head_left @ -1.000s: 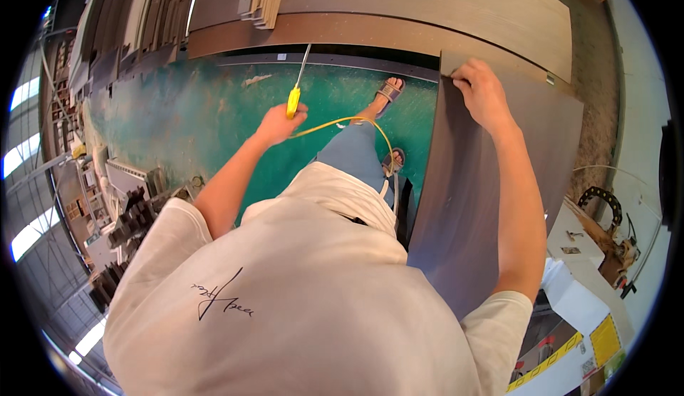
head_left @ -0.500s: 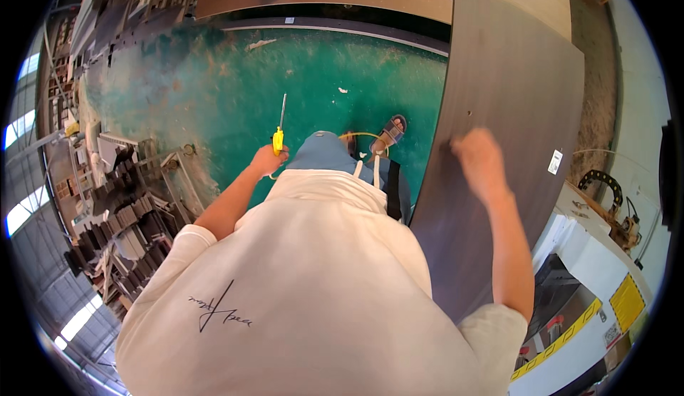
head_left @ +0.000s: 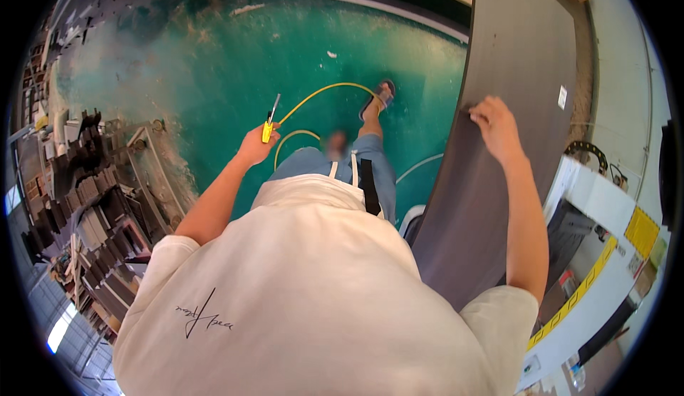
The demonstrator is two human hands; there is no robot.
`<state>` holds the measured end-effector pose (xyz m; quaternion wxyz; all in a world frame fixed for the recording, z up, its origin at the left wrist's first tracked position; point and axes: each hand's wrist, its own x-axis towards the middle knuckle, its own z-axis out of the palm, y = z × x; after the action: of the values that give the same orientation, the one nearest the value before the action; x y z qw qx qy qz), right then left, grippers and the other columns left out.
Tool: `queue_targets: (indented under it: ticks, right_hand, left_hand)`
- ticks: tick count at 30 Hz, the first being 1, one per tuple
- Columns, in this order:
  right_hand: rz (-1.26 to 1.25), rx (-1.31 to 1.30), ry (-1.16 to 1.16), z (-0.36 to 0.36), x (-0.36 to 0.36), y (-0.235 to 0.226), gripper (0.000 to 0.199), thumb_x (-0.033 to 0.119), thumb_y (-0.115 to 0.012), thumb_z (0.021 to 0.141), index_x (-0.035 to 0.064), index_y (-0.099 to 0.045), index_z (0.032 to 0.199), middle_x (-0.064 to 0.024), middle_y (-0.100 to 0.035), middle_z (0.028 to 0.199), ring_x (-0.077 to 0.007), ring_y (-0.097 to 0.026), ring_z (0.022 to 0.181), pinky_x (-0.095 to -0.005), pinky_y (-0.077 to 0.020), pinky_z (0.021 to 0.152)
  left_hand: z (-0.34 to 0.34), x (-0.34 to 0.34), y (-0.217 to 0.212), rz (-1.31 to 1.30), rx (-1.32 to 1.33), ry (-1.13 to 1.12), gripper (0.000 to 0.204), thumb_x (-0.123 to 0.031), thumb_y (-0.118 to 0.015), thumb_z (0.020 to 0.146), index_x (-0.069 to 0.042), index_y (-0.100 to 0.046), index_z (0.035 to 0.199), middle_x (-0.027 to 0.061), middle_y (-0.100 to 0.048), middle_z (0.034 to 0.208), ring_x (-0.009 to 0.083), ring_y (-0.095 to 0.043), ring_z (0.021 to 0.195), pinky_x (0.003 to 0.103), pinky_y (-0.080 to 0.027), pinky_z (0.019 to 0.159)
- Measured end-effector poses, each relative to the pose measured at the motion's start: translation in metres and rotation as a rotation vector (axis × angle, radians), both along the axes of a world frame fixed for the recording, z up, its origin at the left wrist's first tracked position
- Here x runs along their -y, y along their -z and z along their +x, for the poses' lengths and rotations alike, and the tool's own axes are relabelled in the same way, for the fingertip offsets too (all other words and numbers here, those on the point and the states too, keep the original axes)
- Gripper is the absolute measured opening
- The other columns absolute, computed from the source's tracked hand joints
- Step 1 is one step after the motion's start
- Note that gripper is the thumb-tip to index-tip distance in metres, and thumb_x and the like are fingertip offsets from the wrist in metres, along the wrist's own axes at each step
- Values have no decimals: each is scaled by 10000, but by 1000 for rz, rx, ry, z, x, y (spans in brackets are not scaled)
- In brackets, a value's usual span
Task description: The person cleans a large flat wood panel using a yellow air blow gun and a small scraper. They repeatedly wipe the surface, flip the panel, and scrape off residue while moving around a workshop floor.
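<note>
My left hand [head_left: 256, 146] is closed around a yellow air blow gun [head_left: 268, 131], its thin metal nozzle pointing away from me over the green floor. From the gun a yellow hose [head_left: 324, 86] loops out toward my feet. On the right, a long dark brown panel [head_left: 527, 54] lies with its left edge beside my legs. Over that edge is my right hand [head_left: 495, 126], fingers pinched together. A small dark spot shows at its fingertips; whether that is a held thing or a shadow I cannot make out.
Stacked board offcuts [head_left: 100, 203] and a metal-framed cart [head_left: 153, 168] stand to the left. A white machine [head_left: 605, 218] with yellow strips is beyond the panel at right. More hose curls near my feet, and a long bench edge [head_left: 399, 11] crosses the far side.
My view has shifted and my legs have stepped. The blow gun has moved slightly left, and more yellow hose shows. My right hand stays near the panel's left edge.
</note>
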<state>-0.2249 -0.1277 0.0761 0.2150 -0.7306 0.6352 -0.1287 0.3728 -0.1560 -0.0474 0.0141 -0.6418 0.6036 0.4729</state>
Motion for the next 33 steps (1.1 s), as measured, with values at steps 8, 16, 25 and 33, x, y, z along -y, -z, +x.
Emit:
queue_targets:
  ticks: [8, 16, 25, 33]
  right_hand:
    - [111, 48, -44, 128, -307, -19, 144, 5, -677, 777, 52, -696, 911, -106, -556, 832, -323, -582, 861, -426, -517, 726]
    - [-156, 16, 96, 108, -262, -12, 64, 67, -627, 901, 19, -668, 888, -167, -621, 887, -386, -602, 909, -480, -500, 819]
    - [-38, -58, 123, 129, -318, 11, 59, 82, -683, 907, 31, -699, 931, -135, -642, 948, -357, -620, 992, -460, -505, 872]
    - [16, -6, -11, 221, -561, -8, 4, 39, -692, 881, 43, -693, 882, -89, -623, 914, -311, -603, 935, -418, -524, 837]
  left_hand:
    - [157, -190, 86, 367, 223, -109, 442, -232, -741, 880, -78, -682, 1290, 167, -759, 1079, 313, -733, 991, 407, -561, 862]
    - [187, -305, 56, 300, 149, -324, 431, -165, -721, 872, -36, -664, 1279, 116, -759, 960, 241, -739, 861, 366, -565, 784]
    - [190, -458, -19, -243, 74, -144, 243, -159, -620, 927, -71, -601, 1152, 153, -742, 1027, 380, -712, 988, 454, -554, 842]
    - [267, -612, 14, 43, 236, -199, 398, -151, -709, 849, -92, -536, 1203, 210, -695, 1119, 438, -672, 1065, 484, -533, 878]
